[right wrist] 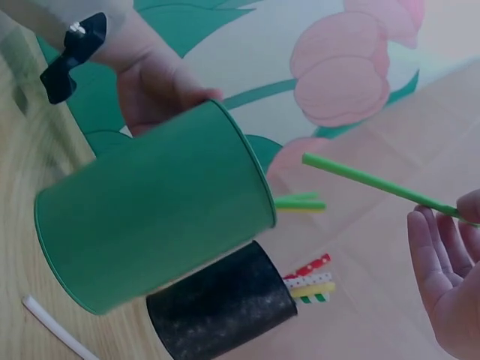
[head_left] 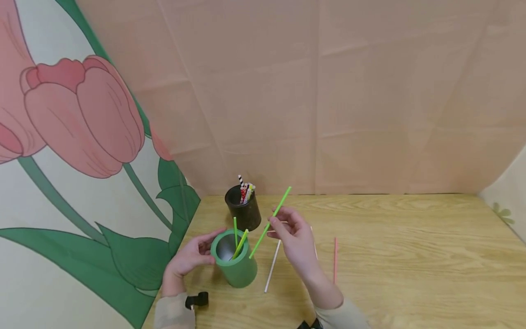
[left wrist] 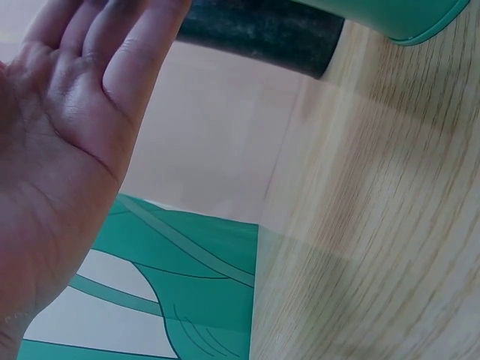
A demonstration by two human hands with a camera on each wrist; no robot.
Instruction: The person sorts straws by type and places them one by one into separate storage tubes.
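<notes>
My left hand [head_left: 190,259] holds the side of a green cup [head_left: 239,275], thumb and fingers at its left rim. The cup stands upright on the table, with green and yellow-green straws [head_left: 236,228] poking out of its mouth. In my right hand [head_left: 299,244] a bright green straw [head_left: 284,198] is pinched between thumb and fingertips. The straw slants, its lower end close to the cup's right rim in the head view. From the right wrist view, that end of the straw [right wrist: 352,174] hangs above the cup's mouth, apart from the straws inside.
Behind the green cup stands a black cup [head_left: 245,216] holding several patterned straws [head_left: 245,193]. A white straw [head_left: 272,267] lies between the green cup and my right forearm. Farther right lies a pink straw [head_left: 335,259]. Another pale straw is partly hidden behind my right hand.
</notes>
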